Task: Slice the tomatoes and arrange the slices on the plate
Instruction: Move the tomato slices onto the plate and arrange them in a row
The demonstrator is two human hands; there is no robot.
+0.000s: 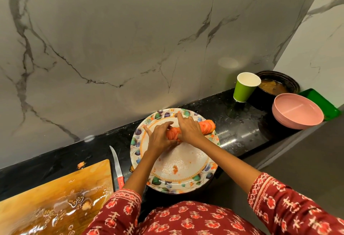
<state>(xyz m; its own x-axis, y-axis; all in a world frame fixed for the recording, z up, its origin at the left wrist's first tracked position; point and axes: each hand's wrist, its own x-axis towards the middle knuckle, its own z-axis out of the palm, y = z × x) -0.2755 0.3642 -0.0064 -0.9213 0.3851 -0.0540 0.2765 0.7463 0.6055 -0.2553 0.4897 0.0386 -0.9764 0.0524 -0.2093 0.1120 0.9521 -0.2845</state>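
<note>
Red patterned sleeves are seen lowest in the frame, and both forearms are reached up over the plate point(188, 180) at the centre. On its upper half a row of tomato slices point(207, 126) is laid, its long axis running left to right, slightly rising toward the right. The left hand point(160, 137) is set at the row's left end and the right hand point(189, 129) over its middle; each grip is curled onto the slices, forefingers extended. The uncovered right end lies nearer the right hand. The knife point(117, 167) is left on the black surface point(242, 134) beside the wet cutting board point(55, 197), lower left.
</note>
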